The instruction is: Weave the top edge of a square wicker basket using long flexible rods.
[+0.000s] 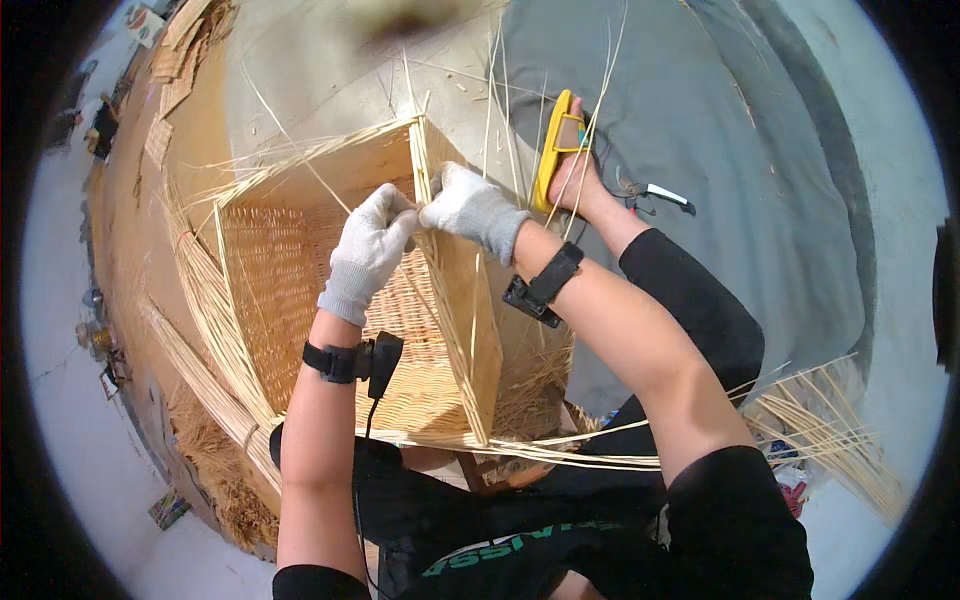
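A large rectangular wicker basket [275,245] stands before me, its open top facing up and several loose cane ends sticking out along the rim. My left hand [370,240], in a white knit glove, is closed in a pinch over the inside of the basket, beside its right rim. A long thin wicker strand [300,158] runs from the far left into these fingers. On that same rim, my right hand [475,208], also gloved, has its fingers closed around the rim canes. The two hands' fingertips nearly meet, and the exact strand between them is partly hidden.
Bundles of long canes [205,375] lie left of the basket, and more canes [825,430] fan out at the lower right. Tall loose strands rise near my foot in a yellow sandal [553,150]. A grey cloth [740,200] covers the floor at right, with a white-handled tool [670,198] on it.
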`<state>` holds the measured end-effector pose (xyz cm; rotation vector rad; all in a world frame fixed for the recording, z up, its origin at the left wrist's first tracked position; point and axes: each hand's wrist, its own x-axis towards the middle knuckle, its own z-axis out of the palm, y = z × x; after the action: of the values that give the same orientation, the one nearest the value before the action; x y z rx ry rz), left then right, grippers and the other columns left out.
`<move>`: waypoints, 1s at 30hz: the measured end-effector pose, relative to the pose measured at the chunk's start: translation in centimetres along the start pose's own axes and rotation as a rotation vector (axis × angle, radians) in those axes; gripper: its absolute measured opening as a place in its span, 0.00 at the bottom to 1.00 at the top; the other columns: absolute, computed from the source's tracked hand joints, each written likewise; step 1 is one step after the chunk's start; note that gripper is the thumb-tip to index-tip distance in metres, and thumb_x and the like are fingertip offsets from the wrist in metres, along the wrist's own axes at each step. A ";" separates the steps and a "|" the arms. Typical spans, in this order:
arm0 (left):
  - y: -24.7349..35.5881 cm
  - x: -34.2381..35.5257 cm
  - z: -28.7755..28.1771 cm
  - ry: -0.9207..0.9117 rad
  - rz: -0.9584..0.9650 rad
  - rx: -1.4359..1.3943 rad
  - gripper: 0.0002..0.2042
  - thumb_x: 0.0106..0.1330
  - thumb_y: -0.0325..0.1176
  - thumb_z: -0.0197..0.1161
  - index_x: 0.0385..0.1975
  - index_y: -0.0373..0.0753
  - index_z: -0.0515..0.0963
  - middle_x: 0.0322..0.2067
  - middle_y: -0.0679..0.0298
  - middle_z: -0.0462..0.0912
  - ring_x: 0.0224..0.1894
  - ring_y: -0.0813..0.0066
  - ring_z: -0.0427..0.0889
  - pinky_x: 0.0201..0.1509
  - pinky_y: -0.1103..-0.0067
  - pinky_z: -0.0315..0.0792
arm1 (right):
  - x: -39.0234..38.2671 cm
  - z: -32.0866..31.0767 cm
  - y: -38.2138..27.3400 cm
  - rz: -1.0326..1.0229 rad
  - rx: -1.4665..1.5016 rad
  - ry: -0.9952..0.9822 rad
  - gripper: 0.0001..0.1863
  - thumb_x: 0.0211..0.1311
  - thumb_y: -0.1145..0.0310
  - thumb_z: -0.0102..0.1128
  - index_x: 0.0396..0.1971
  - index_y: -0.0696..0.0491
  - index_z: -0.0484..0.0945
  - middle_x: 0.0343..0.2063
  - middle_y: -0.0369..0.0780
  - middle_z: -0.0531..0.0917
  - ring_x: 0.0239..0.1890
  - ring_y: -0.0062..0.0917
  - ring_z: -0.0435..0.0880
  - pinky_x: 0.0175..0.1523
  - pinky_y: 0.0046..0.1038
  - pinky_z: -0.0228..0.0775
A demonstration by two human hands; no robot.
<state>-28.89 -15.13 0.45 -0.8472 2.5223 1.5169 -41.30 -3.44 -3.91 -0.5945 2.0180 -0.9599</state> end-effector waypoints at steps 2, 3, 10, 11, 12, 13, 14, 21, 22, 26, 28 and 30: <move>-0.3 0.4 0.0 -0.058 -0.043 -0.161 0.04 0.69 0.28 0.57 0.35 0.35 0.74 0.26 0.66 0.79 0.27 0.81 0.77 0.33 0.81 0.73 | 0.1 -0.3 0.2 -0.032 0.037 -0.018 0.32 0.45 0.56 0.69 0.50 0.58 0.76 0.47 0.53 0.83 0.52 0.43 0.82 0.57 0.35 0.73; -0.4 0.4 -0.1 -0.052 -0.048 -0.158 0.04 0.69 0.28 0.57 0.35 0.35 0.74 0.26 0.66 0.79 0.27 0.81 0.77 0.33 0.81 0.73 | 0.1 -0.4 0.2 -0.035 0.039 -0.025 0.32 0.45 0.56 0.69 0.50 0.58 0.76 0.47 0.53 0.83 0.52 0.43 0.82 0.57 0.35 0.73; -1.9 1.4 0.0 -0.113 -0.018 -0.367 0.03 0.70 0.28 0.58 0.36 0.38 0.71 0.28 0.70 0.77 0.26 0.84 0.74 0.31 0.83 0.71 | -0.5 -0.8 -0.5 -0.038 0.032 -0.053 0.37 0.43 0.51 0.72 0.49 0.63 0.74 0.45 0.56 0.83 0.52 0.43 0.83 0.56 0.34 0.74; -1.4 1.6 0.1 -0.140 -0.028 -0.389 0.03 0.71 0.28 0.58 0.36 0.39 0.71 0.28 0.71 0.77 0.25 0.85 0.73 0.31 0.84 0.70 | 0.0 -0.8 0.0 -0.064 0.039 -0.053 0.39 0.43 0.50 0.73 0.50 0.63 0.73 0.45 0.56 0.83 0.52 0.43 0.82 0.56 0.33 0.74; -1.1 1.6 -0.2 -0.195 -0.098 -0.384 0.05 0.72 0.32 0.60 0.39 0.41 0.72 0.27 0.72 0.76 0.26 0.86 0.73 0.29 0.85 0.70 | 0.2 -0.9 0.5 -0.089 0.046 -0.052 0.41 0.42 0.50 0.74 0.51 0.64 0.72 0.46 0.56 0.82 0.52 0.43 0.82 0.56 0.32 0.74; -1.7 1.6 0.0 -0.197 -0.091 -0.390 0.05 0.72 0.32 0.60 0.39 0.41 0.72 0.27 0.72 0.76 0.26 0.86 0.73 0.29 0.85 0.70 | 0.0 -1.0 1.3 -0.088 0.039 -0.046 0.41 0.42 0.50 0.74 0.51 0.64 0.72 0.46 0.56 0.82 0.52 0.43 0.82 0.56 0.32 0.74; -3.0 1.5 0.0 -0.266 -0.126 -0.603 0.06 0.72 0.34 0.60 0.41 0.42 0.72 0.27 0.73 0.76 0.27 0.86 0.74 0.28 0.86 0.70 | -0.3 -1.0 1.9 -0.149 0.129 -0.097 0.43 0.42 0.50 0.74 0.52 0.66 0.70 0.46 0.56 0.82 0.51 0.42 0.82 0.56 0.32 0.74; -5.0 0.5 1.7 -0.220 -0.249 -0.741 0.15 0.74 0.50 0.55 0.46 0.44 0.73 0.33 0.74 0.76 0.28 0.85 0.74 0.29 0.85 0.71 | -2.3 -0.5 -1.0 -0.157 -0.091 0.006 0.41 0.34 0.58 0.76 0.47 0.67 0.67 0.44 0.60 0.80 0.51 0.46 0.81 0.57 0.34 0.73; -4.9 0.5 1.5 -0.267 -0.183 -0.568 0.16 0.75 0.52 0.52 0.46 0.44 0.73 0.31 0.75 0.77 0.28 0.86 0.73 0.30 0.85 0.71 | -2.1 -0.7 -1.1 -0.139 -0.088 -0.020 0.41 0.34 0.58 0.75 0.46 0.68 0.68 0.44 0.60 0.80 0.50 0.47 0.82 0.57 0.34 0.74; -3.0 -0.1 2.0 -0.193 -0.101 -0.406 0.17 0.77 0.51 0.50 0.35 0.44 0.72 0.25 0.74 0.71 0.25 0.86 0.68 0.26 0.84 0.67 | -1.5 -1.2 0.3 -0.211 -0.066 -0.055 0.40 0.35 0.59 0.73 0.48 0.67 0.68 0.42 0.59 0.82 0.48 0.48 0.83 0.53 0.36 0.76; -2.6 -0.4 2.5 -0.137 -0.103 -0.366 0.17 0.76 0.50 0.51 0.34 0.43 0.73 0.24 0.74 0.71 0.24 0.86 0.68 0.25 0.84 0.67 | -1.6 -2.1 1.3 -0.280 -0.035 -0.105 0.41 0.41 0.55 0.73 0.52 0.66 0.68 0.42 0.59 0.82 0.48 0.50 0.83 0.52 0.38 0.76; -1.1 -1.3 2.9 -0.068 -0.156 -0.376 0.15 0.75 0.48 0.54 0.36 0.43 0.76 0.25 0.74 0.72 0.26 0.85 0.69 0.27 0.83 0.68 | -3.8 -1.2 4.1 -0.263 0.010 -0.064 0.40 0.44 0.52 0.73 0.51 0.65 0.69 0.42 0.56 0.82 0.46 0.45 0.83 0.51 0.37 0.76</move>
<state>-27.84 -12.59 -1.48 -0.9881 2.0983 1.9586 -40.42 2.11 -4.90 -0.8904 1.9076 -1.0897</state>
